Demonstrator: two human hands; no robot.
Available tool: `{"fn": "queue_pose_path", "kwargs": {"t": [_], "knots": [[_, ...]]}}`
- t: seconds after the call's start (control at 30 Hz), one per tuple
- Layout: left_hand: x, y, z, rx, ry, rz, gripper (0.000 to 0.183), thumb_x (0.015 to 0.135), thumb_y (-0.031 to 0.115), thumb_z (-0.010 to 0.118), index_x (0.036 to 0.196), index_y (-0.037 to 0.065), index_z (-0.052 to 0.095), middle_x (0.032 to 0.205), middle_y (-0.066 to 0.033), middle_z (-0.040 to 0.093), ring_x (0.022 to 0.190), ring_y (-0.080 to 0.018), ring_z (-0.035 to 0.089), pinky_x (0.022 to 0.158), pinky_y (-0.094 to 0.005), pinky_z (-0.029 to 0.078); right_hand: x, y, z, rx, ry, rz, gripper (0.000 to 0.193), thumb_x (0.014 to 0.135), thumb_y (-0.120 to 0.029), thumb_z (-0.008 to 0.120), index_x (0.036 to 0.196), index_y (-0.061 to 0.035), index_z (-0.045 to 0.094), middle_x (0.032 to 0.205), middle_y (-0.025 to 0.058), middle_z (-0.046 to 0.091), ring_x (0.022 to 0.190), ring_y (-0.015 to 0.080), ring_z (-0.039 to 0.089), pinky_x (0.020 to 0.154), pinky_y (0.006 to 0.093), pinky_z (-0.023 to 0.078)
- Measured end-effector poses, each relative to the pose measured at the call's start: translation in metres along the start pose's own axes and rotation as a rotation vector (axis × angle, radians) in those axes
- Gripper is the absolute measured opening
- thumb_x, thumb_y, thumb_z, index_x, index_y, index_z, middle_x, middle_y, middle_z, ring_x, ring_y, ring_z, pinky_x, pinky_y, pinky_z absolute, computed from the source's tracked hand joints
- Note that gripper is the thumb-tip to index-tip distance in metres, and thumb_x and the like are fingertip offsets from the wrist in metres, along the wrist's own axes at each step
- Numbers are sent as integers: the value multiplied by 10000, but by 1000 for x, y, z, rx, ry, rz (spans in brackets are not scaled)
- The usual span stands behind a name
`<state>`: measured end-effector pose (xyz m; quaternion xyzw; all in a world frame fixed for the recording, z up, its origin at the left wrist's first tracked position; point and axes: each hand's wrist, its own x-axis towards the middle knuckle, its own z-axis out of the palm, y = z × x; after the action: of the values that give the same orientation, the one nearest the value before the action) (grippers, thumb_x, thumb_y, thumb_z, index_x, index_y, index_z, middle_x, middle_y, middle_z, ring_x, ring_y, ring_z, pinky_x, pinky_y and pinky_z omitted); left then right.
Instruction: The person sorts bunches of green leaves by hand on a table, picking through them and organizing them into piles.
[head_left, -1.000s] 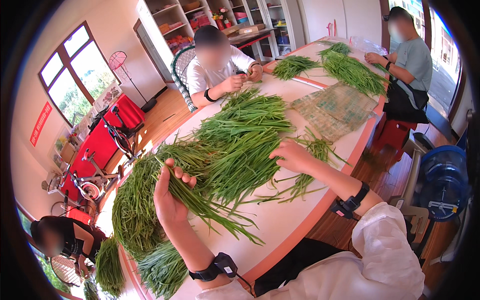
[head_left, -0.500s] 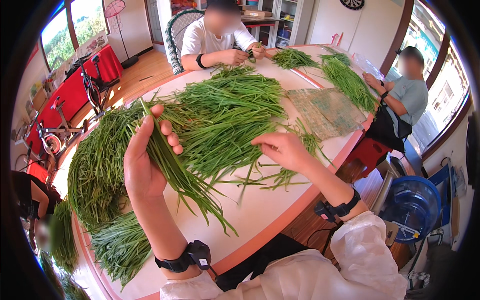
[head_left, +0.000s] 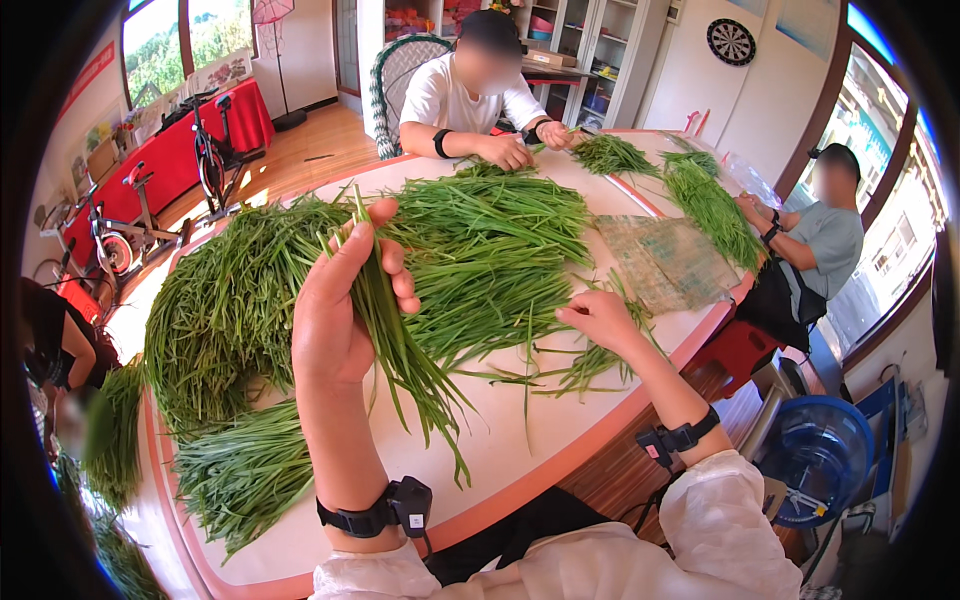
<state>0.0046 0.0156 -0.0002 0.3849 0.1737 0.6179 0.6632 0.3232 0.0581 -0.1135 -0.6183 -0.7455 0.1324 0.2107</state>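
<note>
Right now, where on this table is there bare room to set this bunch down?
Bare tabletop lies along the near rim, between your left hand holding the bunch and your right hand. The middle is crowded by the big pile of greens; the left edge holds another heap.

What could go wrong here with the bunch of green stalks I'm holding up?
The left hand grips the bunch near its top, and the ends hang loose, so stalks might slip out. The right hand picks at a few stalks close to the table edge; some could fall off.
</note>
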Motion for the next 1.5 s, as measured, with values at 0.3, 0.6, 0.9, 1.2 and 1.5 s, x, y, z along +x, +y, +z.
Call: {"fn": "queue_pose_path", "kwargs": {"t": [0.3,0.6,0.9,1.2,1.5], "knots": [[0,-11,17,48,-11,-74,308,921,223,446,1140,8,473,722,-44,492,572,-134,512,492,-268,460,9,-18,18,105,-103,33,301,690,-335,683,666,-36,658,607,87,621,574,166,593,541,276,456],[6,-35,16,169,-39,-216,241,898,180,470,1064,10,515,731,-24,506,571,-123,511,479,-260,443,-18,-91,-41,1081,-175,-72,155,838,-126,590,911,7,558,789,76,632,699,96,570,613,230,446],[7,-51,28,325,-152,-250,330,919,197,457,1183,-1,475,673,6,440,589,-98,454,504,-239,400,-25,-127,-37,1130,-183,-90,154,845,-121,599,885,27,577,769,59,628,686,91,589,588,202,436],[9,-56,25,419,-120,-244,202,898,230,504,941,45,570,643,14,484,549,-84,447,506,-215,362,-16,-123,-42,842,-1,-242,305,833,-248,629,941,35,590,774,33,620,696,62,555,612,207,446],[10,-59,26,231,-282,-364,255,928,191,431,1035,-21,523,925,-139,603,818,-219,606,742,-324,491,4,-135,-56,912,-3,-305,203,862,-152,583,951,23,632,752,8,609,651,38,525,580,193,436]]}}
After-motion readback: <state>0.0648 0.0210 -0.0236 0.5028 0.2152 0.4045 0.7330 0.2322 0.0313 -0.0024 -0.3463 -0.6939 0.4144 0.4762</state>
